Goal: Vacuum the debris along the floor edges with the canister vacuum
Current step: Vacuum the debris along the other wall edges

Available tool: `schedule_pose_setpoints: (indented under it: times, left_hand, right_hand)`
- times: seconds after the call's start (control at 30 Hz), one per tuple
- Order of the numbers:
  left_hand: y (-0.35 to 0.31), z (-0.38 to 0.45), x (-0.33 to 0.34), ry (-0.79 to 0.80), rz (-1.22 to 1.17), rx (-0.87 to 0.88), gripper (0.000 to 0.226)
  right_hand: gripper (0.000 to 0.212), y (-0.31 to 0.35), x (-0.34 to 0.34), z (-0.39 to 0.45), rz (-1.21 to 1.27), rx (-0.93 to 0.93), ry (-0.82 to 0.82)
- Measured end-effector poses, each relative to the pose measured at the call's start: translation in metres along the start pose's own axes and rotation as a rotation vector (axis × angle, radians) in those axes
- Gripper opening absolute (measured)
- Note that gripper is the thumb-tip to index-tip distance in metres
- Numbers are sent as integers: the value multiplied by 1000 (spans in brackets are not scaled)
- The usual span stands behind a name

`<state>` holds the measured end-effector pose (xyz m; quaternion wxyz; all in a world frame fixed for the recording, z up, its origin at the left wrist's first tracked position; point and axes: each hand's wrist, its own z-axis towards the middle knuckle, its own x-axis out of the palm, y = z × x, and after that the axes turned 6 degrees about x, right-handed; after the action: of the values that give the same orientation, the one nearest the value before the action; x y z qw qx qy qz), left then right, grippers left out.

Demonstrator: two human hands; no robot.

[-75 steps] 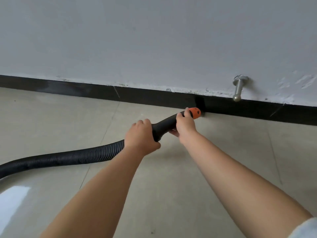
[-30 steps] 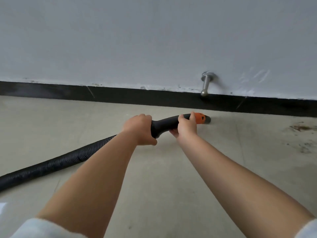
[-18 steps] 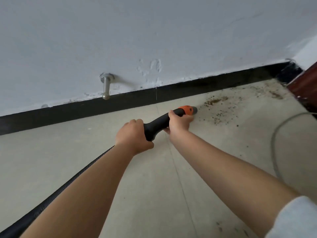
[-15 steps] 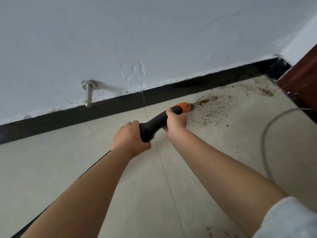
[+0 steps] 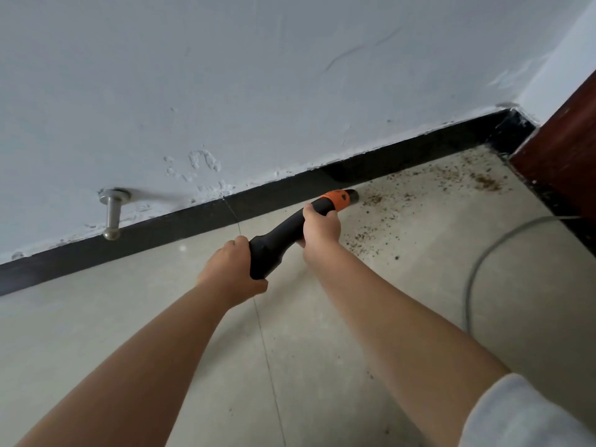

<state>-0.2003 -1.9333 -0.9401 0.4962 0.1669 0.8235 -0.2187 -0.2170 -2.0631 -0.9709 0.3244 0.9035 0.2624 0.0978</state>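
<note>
beige tile floor [image 5: 322,366] – debris [image 5: 371,221] by black skirting [image 5: 180,227] | both hands grip nozzle [image 5: 280,240]

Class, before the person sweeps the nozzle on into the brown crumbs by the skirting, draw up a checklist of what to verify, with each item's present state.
1. Left hand grips the rear of the black vacuum handle: ok.
2. Right hand grips it behind the orange collar: ok.
3. Dark nozzle tip low, at the edge of the brown crumb debris: ok.
4. Debris cleared along the black skirting board: not ok; crumbs run to the corner.
5. Grey cable lies clear of the nozzle: ok.
6. Suction running: cannot tell.
</note>
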Motion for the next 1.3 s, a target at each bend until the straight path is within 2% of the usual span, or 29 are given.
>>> schedule_pose_setpoints:
  times: [0.23, 0.43, 0.6, 0.7, 0.77, 0.9, 1.1, 1.3]
  left_hand:
    - [-3, 17, -5, -5, 59, 45, 43]
    - [1, 26, 10, -24, -17, 115, 45]
    - [29, 26, 9, 90, -118, 197, 45]
    - [55, 21, 11, 97, -146, 202, 41]
    - [69, 17, 12, 107, -89, 221, 40]
    - [73, 7, 13, 141, 53, 373, 38]
    - [32, -11, 24, 216, 269, 650, 36]
    - [-1, -23, 27, 252, 423, 800, 41]
  right_hand:
    - [55, 9, -2, 5, 77, 19, -12]
    - [62, -3, -14, 1, 241, 105, -59]
    - [62, -31, -5, -21, 269, 84, -51]
    - [60, -50, 10, -40, 297, 112, -62]
    - [58, -62, 16, -52, 366, 171, -81]
    - [56, -82, 8, -75, 498, 235, -162]
    - [48, -108, -30, -96, 666, 236, -368]
    - [34, -116, -59, -111, 774, 203, -423]
